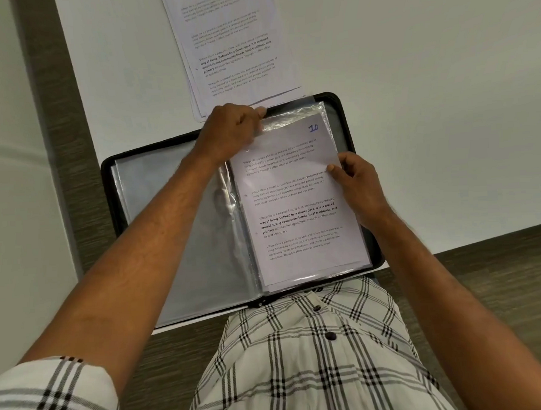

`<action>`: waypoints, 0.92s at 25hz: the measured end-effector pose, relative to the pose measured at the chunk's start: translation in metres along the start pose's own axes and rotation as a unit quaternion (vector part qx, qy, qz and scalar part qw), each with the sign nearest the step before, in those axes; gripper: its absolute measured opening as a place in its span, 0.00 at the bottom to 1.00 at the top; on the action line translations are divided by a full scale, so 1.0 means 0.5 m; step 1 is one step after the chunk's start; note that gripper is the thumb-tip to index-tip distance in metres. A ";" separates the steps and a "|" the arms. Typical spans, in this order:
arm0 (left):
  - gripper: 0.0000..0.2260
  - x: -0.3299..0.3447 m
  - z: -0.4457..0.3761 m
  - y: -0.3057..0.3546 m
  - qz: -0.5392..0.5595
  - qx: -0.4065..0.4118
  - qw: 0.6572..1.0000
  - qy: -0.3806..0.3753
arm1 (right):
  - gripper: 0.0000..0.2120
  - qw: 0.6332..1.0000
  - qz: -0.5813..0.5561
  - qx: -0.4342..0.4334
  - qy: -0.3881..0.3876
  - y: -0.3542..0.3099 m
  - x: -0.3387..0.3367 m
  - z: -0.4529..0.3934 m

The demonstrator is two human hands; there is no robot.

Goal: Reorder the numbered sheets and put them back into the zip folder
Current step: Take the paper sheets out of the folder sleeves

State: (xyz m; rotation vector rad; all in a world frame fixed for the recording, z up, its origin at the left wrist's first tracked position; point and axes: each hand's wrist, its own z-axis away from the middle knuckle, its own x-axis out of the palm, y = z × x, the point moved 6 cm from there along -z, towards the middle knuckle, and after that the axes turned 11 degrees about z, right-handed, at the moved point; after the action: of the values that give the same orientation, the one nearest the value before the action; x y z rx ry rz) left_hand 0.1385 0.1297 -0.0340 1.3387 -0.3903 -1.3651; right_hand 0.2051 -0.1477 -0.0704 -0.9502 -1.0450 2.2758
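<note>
A black zip folder (108, 188) lies open on the white table, its clear plastic sleeves (176, 228) spread on both sides. On the right half lies a printed sheet marked "10" (297, 203) in blue ink at its top right corner. My left hand (227, 128) pinches the top edge of the clear sleeve at the sheet's upper left corner. My right hand (355, 181) holds the sheet's right edge, thumb on top of the paper. A stack of other printed sheets (229, 47) lies on the table just beyond the folder.
The white table (430, 102) stretches to the right and far side. A wood-grain strip (61, 121) runs down the left, and wood-grain floor (486, 272) shows at the right. The folder's near edge overhangs the table edge above my checked shirt.
</note>
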 end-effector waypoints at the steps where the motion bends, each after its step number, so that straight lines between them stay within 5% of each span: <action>1: 0.15 -0.005 -0.007 -0.002 0.029 -0.022 0.999 -0.001 | 0.08 1.000 -0.011 0.001 -0.002 0.001 0.000 0.001; 5: 0.05 -0.009 -0.040 -0.001 0.011 -0.063 0.993 -0.097 | 0.08 0.999 -0.045 -0.002 -0.014 -0.001 0.005 0.004; 10: 0.05 0.022 -0.051 0.002 -0.074 -0.071 0.975 -0.195 | 0.08 0.997 -0.075 -0.006 -0.007 -0.001 0.008 0.003; 14: 0.04 0.005 -0.068 0.011 -0.117 -0.016 0.986 -0.114 | 0.10 0.998 -0.064 0.001 -0.021 0.004 0.007 0.004; 18: 0.02 -0.072 -0.101 0.042 -0.130 0.006 0.987 0.098 | 0.09 0.999 -0.032 0.011 -0.025 0.012 0.008 0.004; 23: 0.02 -0.144 -0.121 0.057 0.093 0.042 0.969 0.227 | 0.06 0.999 -0.042 0.013 -0.016 0.016 0.010 -0.003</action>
State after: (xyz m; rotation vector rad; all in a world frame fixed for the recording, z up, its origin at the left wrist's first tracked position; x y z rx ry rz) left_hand 0.1830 0.2080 0.0056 1.5920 -0.2540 -0.8609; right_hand 0.2022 -0.1486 -0.0794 -0.8479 -1.0464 2.2371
